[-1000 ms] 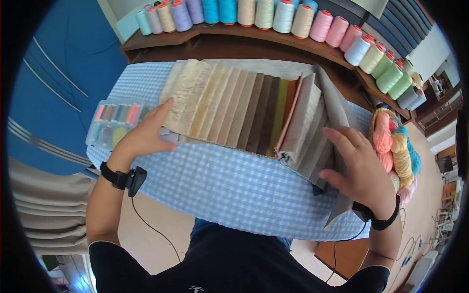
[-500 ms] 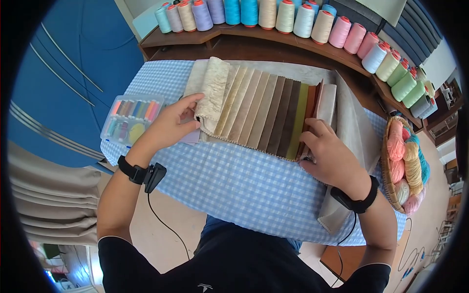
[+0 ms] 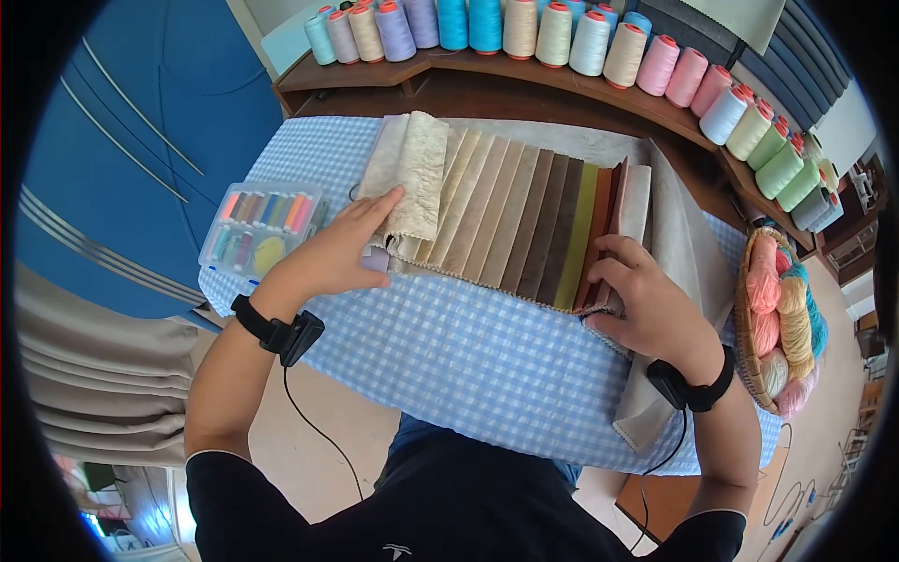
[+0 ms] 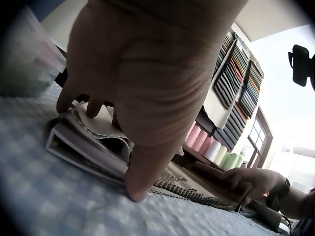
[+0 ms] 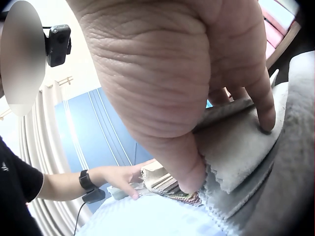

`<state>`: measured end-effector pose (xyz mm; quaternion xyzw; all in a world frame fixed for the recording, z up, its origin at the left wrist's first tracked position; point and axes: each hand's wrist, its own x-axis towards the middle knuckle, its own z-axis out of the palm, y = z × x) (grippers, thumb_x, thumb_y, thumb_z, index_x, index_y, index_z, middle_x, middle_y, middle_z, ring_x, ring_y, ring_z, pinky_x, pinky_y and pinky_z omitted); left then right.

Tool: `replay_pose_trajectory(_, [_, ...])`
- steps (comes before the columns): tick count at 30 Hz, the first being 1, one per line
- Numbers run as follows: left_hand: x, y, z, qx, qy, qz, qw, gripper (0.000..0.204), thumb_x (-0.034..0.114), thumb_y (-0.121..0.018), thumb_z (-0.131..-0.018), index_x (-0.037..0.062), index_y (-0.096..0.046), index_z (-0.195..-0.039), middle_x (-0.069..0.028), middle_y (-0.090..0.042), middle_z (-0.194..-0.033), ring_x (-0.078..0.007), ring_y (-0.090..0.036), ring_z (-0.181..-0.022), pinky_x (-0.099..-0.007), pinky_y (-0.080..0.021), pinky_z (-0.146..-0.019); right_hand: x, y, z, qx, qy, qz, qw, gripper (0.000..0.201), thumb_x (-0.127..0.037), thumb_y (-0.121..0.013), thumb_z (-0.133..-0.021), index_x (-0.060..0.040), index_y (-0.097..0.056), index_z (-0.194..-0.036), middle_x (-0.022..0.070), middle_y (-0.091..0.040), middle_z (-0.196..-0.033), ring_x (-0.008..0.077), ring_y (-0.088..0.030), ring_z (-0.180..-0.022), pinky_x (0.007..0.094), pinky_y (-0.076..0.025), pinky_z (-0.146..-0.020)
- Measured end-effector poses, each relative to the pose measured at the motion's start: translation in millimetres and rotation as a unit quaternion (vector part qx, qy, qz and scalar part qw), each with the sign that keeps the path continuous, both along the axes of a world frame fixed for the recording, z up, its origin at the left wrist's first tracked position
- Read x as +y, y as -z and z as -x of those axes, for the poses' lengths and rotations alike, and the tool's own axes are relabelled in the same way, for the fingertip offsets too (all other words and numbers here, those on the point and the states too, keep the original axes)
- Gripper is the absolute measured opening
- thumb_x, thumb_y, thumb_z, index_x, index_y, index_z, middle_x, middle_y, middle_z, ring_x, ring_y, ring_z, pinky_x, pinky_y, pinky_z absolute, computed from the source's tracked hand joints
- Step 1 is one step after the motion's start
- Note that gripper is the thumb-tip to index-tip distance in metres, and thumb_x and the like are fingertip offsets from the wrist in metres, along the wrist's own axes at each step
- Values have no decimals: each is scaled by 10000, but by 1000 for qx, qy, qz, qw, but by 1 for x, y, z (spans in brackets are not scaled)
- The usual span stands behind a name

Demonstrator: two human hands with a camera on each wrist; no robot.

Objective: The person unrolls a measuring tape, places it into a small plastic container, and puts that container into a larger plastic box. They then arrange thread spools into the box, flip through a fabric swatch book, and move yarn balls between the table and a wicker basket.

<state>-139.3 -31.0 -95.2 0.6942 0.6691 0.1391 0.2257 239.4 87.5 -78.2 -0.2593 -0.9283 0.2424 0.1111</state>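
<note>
A fabric swatch book (image 3: pixel 510 211) lies spread across a blue gingham cloth (image 3: pixel 440 347), its swatches running from cream through brown and olive to rust and grey. At its left end a cream swatch (image 3: pixel 423 173) is folded over. My left hand (image 3: pixel 342 248) lies on that folded end with extended fingers, its thumb at the near edge beside a pale lilac cover (image 4: pixel 91 147). Over the rust and grey swatches (image 5: pixel 246 152), my right hand (image 3: pixel 646 304) bends its fingers onto the far side and keeps its thumb at the pinked near edge, gripping the bundle.
A clear plastic box (image 3: pixel 259 229) of coloured thread stands left of the book. To the right sits a wicker basket (image 3: pixel 749 347) with yarn skeins. Thread cones (image 3: pixel 520 30) line a curved wooden shelf (image 3: pixel 562 75) behind. Loose grey fabric (image 3: pixel 684 234) drapes at right.
The cream swatch at the left end went from flat to folded over. My left hand's fingers straightened onto it. My right hand came left and down from above the grey swatches to the rust-and-grey bundle.
</note>
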Motion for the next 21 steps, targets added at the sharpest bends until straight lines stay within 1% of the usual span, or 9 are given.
replay_pose_trajectory(6, [-2,-3,-6,20,-31,39,999,1141,122,-833,-683,96,-160,-1604,-280,-312,-1563,-397,-321,-1461,-391,-306,-1186,0,1,-3,6,-5,0,1000,421,-62,-825,-689,8,-620,-1051,200,-507,-1331,380,-509,-1252,407,-468,-1033])
replay_pose_trajectory(9, [-2,4,2,-9,-19,0,1000,1133,168,-848,-699,59,-163,-1596,-272,-319,-1563,-387,-314,-1470,-397,-300,-1188,0,1,-5,11,-4,3,1000,421,-58,-827,-686,7,-618,-1046,200,-507,-1326,380,-510,-1245,408,-470,-1030])
replay_pose_trajectory(11, [-2,8,14,-15,-39,-57,997,1028,254,-806,-782,8,-204,-1577,-247,-381,-1536,-360,-338,-1462,-419,-304,-1185,0,3,-6,15,-5,1,1000,422,-57,-828,-685,6,-617,-1045,199,-506,-1326,379,-510,-1245,408,-472,-1027])
replay_pose_trajectory(12, [0,7,15,-15,-39,-57,997,1028,254,-806,-782,8,-204,-1577,-247,-381,-1536,-360,-338,-1462,-419,-304,-1185,1,4,-6,18,-7,-1,1000,423,-55,-829,-683,6,-616,-1043,199,-506,-1326,378,-509,-1245,407,-475,-1024])
replay_pose_trajectory(13, [4,4,18,-160,-169,-34,972,915,293,-760,-842,-13,-266,-1549,-221,-428,-1504,-334,-407,-1410,-424,-343,-1151,1,4,-6,18,-7,-2,1000,423,-55,-829,-683,6,-616,-1043,199,-506,-1326,378,-509,-1245,407,-475,-1024])
replay_pose_trajectory(14, [7,2,20,-299,-293,-11,908,815,331,-714,-903,-34,-328,-1520,-194,-475,-1471,-309,-476,-1358,-428,-382,-1118,1,4,-6,17,-7,-1,1000,426,-54,-829,-682,5,-615,-1046,197,-506,-1327,377,-507,-1248,406,-476,-1022])
replay_pose_trajectory(15, [11,-2,23,-298,-295,-12,908,815,331,-714,-903,-34,-328,-1520,-194,-475,-1471,-309,-476,-1358,-428,-382,-1118,1,4,-5,15,-8,-1,1000,428,-53,-829,-682,5,-615,-1048,196,-505,-1328,375,-505,-1251,404,-478,-1020])
replay_pose_trajectory(17, [18,-9,30,-416,-333,50,845,614,378,-605,-986,31,-433,-1463,-132,-537,-1391,-245,-525,-1255,-432,-426,-1034,1,5,-5,16,-9,1,1000,430,-52,-830,-681,5,-615,-1048,196,-505,-1330,374,-503,-1254,403,-478,-1020])
replay_pose_trajectory(21, [35,-1,44,-430,-340,81,832,449,329,-569,-1010,50,-536,-1360,-82,-622,-1237,-214,-577,-1136,-406,-440,-987,0,4,-6,22,-10,2,1000,435,-48,-835,-678,5,-615,-1049,197,-503,-1339,372,-497,-1263,399,-479,-1023])
